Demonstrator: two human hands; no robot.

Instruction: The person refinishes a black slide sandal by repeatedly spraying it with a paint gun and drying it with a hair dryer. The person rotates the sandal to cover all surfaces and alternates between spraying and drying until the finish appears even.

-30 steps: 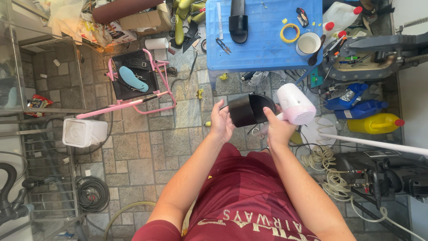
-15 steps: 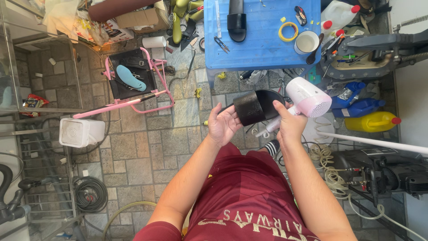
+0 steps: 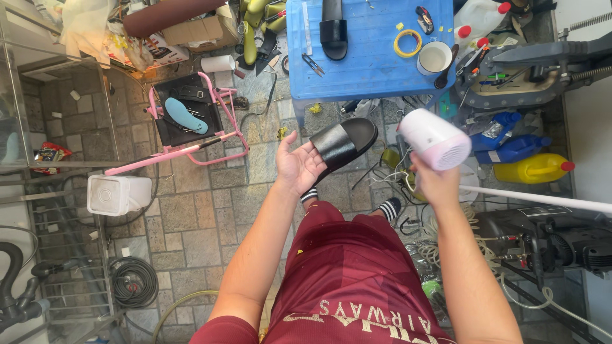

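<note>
My left hand (image 3: pixel 298 167) holds a black slide sandal (image 3: pixel 344 143) by its heel end, sole resting on the palm, toe pointing up and right. My right hand (image 3: pixel 436 181) grips a white and pink hair dryer (image 3: pixel 435 139), its rear grille facing the camera and its nozzle aimed toward the sandal. A gap separates the dryer from the sandal. A second black slide sandal (image 3: pixel 333 28) lies on the blue table (image 3: pixel 370 64) above both hands.
On the blue table are a white cup (image 3: pixel 434 57), a yellow tape ring (image 3: pixel 407 43) and pliers (image 3: pixel 312 64). A pink stand (image 3: pixel 191 121) with a blue insole sits left. Yellow (image 3: pixel 532 169) and blue (image 3: pixel 510 148) jugs, cables and machines crowd the right. A white container (image 3: pixel 118 194) stands on the stone floor.
Both hands moved apart and rightward. The sandal has turned flatter in my left palm, and the dryer has swung away to the right, grille now facing the camera.
</note>
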